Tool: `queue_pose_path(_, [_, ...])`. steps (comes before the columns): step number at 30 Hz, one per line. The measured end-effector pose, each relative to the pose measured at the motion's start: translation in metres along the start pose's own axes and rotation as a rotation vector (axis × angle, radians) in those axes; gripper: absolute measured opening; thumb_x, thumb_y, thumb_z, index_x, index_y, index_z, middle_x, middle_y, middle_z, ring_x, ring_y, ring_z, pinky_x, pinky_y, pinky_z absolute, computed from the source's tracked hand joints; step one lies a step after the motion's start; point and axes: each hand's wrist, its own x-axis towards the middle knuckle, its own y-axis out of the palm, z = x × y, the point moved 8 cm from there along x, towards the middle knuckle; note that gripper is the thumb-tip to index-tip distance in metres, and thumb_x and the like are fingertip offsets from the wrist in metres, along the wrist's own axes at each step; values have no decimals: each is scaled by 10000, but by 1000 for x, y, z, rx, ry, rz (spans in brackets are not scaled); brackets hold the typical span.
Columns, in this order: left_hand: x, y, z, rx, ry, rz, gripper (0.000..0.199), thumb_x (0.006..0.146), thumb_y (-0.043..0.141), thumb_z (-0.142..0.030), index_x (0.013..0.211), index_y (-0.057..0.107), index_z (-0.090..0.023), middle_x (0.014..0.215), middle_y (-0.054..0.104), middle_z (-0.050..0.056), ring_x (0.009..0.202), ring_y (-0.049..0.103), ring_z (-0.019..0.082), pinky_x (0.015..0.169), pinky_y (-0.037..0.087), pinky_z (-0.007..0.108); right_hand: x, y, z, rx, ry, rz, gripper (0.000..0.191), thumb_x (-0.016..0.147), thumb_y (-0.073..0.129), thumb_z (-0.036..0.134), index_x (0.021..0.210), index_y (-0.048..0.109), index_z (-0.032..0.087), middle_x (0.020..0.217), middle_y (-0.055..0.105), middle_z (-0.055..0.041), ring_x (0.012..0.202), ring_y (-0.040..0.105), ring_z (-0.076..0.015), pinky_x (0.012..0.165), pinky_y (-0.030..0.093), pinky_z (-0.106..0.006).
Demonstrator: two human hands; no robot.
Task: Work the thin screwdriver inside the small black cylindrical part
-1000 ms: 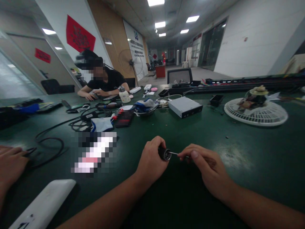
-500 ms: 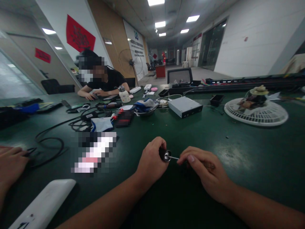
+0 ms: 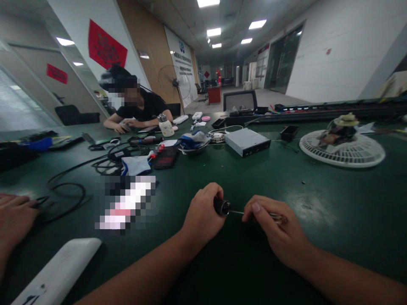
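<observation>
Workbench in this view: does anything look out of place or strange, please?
Yes. A round white fan grille lies flat on the green workbench at the right, with a small bundle of parts heaped on it. It looks odd because a fan grille normally stands mounted on a fan, not loose.

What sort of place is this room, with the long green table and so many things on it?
Probably an electronics assembly or repair workshop. The long dark green workbench holds coiled black electrical cables, a flat grey metal electronic box, and a round white plastic fan grille.
</observation>
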Motion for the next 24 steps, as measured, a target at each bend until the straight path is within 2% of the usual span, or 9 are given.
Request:
queue_pose_path(3, [0, 0, -1, -4, -2, 1, 195, 729, 608, -81, 838, 516, -213, 809, 593, -12, 744, 548, 174, 646, 383, 296, 1, -3, 0, -18, -8, -48, 329, 1036, 467, 305, 820, 696, 211, 767, 624, -6, 703, 568, -150, 651, 410, -286])
queue_pose_path(6, [0, 0, -1, -1, -6, -6, 205, 722, 613, -65, 830, 519, -212, 802, 597, -13, 751, 555, 177, 653, 386, 297, 1, 4, 1, 22, -23, 40, 296, 1034, 471, 295, 885, 714, 215, 855, 663, -15, 736, 588, -147, 666, 425, -282])
queue_pose_path(8, [0, -1, -3, 8, -1, -8, 212, 715, 618, -54, 825, 528, -212, 807, 604, -13, 754, 557, 179, 663, 390, 302, 1, 6, 2, 25, -27, 58, 315, 1037, 459, 297, 864, 709, 212, 839, 661, -12, 725, 588, -143, 658, 422, -279])
queue_pose_path(11, [-1, -2, -5, 28, 17, -1, 237, 704, 626, -36, 845, 565, -216, 842, 630, -12, 782, 566, 185, 692, 400, 314, 0, -1, 2, -27, -20, -24, 341, 1038, 455, 298, 794, 677, 211, 733, 602, 9, 676, 555, -136, 631, 400, -276])
queue_pose_path(13, [-1, -3, -6, 46, 33, -8, 254, 701, 631, -25, 860, 587, -218, 858, 645, -11, 805, 572, 191, 718, 406, 326, 0, -4, 0, -40, -11, -59, 334, 1038, 456, 302, 799, 672, 215, 728, 589, 14, 671, 544, -135, 629, 398, -275])
queue_pose_path(18, [0, -5, -9, 79, 78, -40, 242, 733, 645, -25, 878, 616, -216, 885, 666, -8, 866, 592, 200, 822, 420, 369, 1, 3, -5, -33, 18, 26, 330, 1032, 469, 343, 813, 683, 218, 780, 630, 2, 702, 571, -143, 644, 415, -283])
queue_pose_path(21, [0, -6, -5, 95, 50, -48, 274, 750, 653, -38, 943, 640, -232, 947, 682, -6, 928, 603, 215, 867, 424, 398, 0, -6, -11, -46, 65, -88, 335, 1023, 485, 383, 804, 683, 227, 738, 624, 8, 671, 562, -144, 614, 410, -282])
queue_pose_path(24, [0, -4, -1, 100, 15, -29, 291, 786, 656, -75, 1017, 651, -252, 1004, 687, -8, 967, 611, 222, 902, 431, 424, -2, -17, -21, -20, 138, -230, 295, 1010, 501, 433, 890, 689, 240, 774, 671, 3, 685, 590, -154, 615, 433, -282])
